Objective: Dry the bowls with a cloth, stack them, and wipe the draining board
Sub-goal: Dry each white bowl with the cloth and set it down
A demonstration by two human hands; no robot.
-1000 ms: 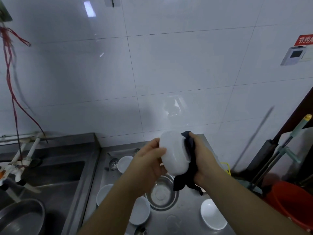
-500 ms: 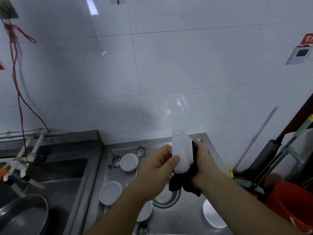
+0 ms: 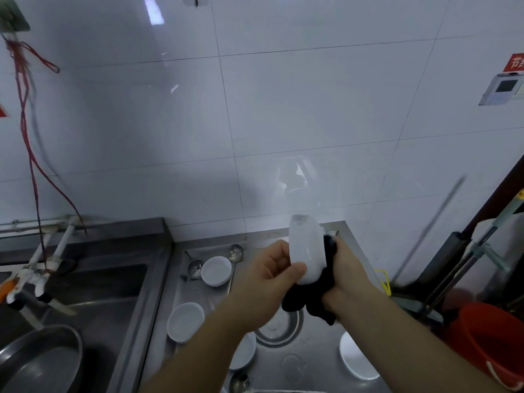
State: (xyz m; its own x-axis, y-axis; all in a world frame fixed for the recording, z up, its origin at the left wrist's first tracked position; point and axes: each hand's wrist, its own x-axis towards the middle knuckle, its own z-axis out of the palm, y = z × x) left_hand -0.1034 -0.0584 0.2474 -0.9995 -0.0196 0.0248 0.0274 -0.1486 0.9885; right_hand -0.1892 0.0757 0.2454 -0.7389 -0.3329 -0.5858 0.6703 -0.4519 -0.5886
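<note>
I hold a white bowl (image 3: 306, 248) on edge above the steel draining board (image 3: 312, 364). My left hand (image 3: 272, 273) grips its outer side with the thumb on the rim. My right hand (image 3: 346, 276) presses a dark cloth (image 3: 314, 299) against the bowl's inner side, and the cloth hangs down below both hands. More white bowls lie on the board: one at the back (image 3: 216, 270), one at the left (image 3: 185, 321), one partly under my left forearm (image 3: 243, 353) and one at the right (image 3: 354, 358). A steel bowl (image 3: 279, 330) sits under my hands.
Metal spoons (image 3: 195, 269) lie at the board's back. A sink (image 3: 93, 302) with a steel basin (image 3: 37, 361) is at the left, with taps (image 3: 31, 276) above it. An orange bucket (image 3: 493, 341) and mop handles (image 3: 467, 251) stand at the right. A white tiled wall (image 3: 283, 109) is behind.
The bowl has turned from showing its underside to standing on edge. Both hands have dropped slightly and the cloth has moved round inside the bowl.
</note>
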